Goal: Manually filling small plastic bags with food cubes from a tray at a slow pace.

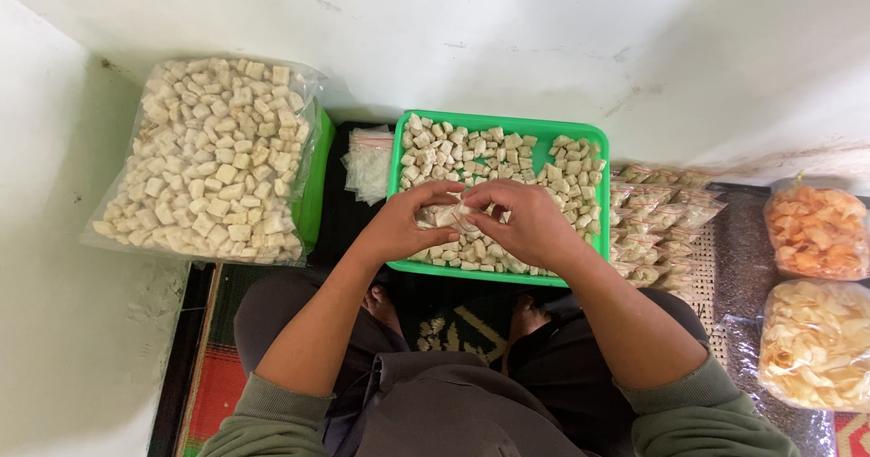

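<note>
White wall and floor filling frame; centre: left hand [403,226] and right hand [530,221] pinching small clear bag [450,214] together over green tray [494,125] of pale cubes [471,153]; big bag of cubes [213,158] upper left.

tray [399,149] centre, big bag [213,158] left, small packets [657,208] right

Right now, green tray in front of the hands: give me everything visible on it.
The green tray is a shallow rectangular plastic bin with rounded corners and a raised rim, lying flat on the floor by the white wall. It is nearly full of small off-white cube-shaped snack pieces, loosely heaped. The left hand and right hand meet over its front half, pinching a small clear bag. A stack of small filled packets lies against its right side, and empty clear bags lie to its left.
</note>
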